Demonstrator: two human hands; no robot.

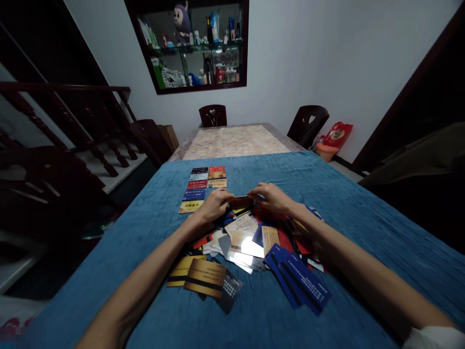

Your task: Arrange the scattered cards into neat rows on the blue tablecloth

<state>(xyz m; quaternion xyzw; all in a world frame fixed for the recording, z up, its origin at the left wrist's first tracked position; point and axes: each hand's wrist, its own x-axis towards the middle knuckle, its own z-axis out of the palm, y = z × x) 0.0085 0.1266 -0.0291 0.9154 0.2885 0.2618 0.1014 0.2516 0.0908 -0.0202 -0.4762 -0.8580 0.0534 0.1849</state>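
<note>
Between my two hands a plastic card (241, 197) is held almost edge-on, so its face hardly shows. My left hand (217, 203) pinches its left end, and my right hand (271, 198) pinches the right end. Under and in front of them spreads a loose pile of cards, with a tan card (271, 238), blue cards (303, 281) and a gold card (205, 277) among them. Beyond my left hand, several cards lie in two neat columns, including a yellow card (190, 207) and a red card (217, 171). My forearms hide parts of the pile.
A blue cloth (145, 252) covers the near part of the table; the far end shows a patterned tabletop (240, 140). Dark wooden chairs (308, 125) stand around it. A wooden railing (65, 111) is at left, and a shelf niche (196, 46) is in the wall.
</note>
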